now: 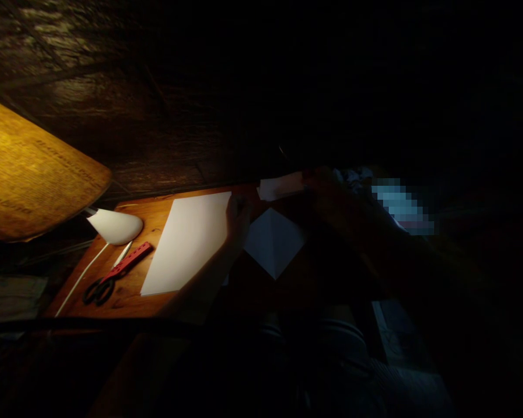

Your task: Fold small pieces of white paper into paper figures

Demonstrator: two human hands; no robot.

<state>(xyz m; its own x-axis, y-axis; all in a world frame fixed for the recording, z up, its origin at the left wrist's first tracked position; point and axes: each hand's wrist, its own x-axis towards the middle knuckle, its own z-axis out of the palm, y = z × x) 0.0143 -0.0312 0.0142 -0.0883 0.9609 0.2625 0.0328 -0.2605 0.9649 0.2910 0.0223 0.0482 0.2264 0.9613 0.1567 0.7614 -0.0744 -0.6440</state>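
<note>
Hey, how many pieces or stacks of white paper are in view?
3 visible: a large sheet or stack by the left hand, a creased diamond to its right, and a small piece beyond that. Others may hide in the dark.

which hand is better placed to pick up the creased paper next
Probably the left hand: it is close beside the creased paper, while the dim right hand is at the rear paper.

The white paper square [281, 247] lies cornerwise, centre-creased.
</note>
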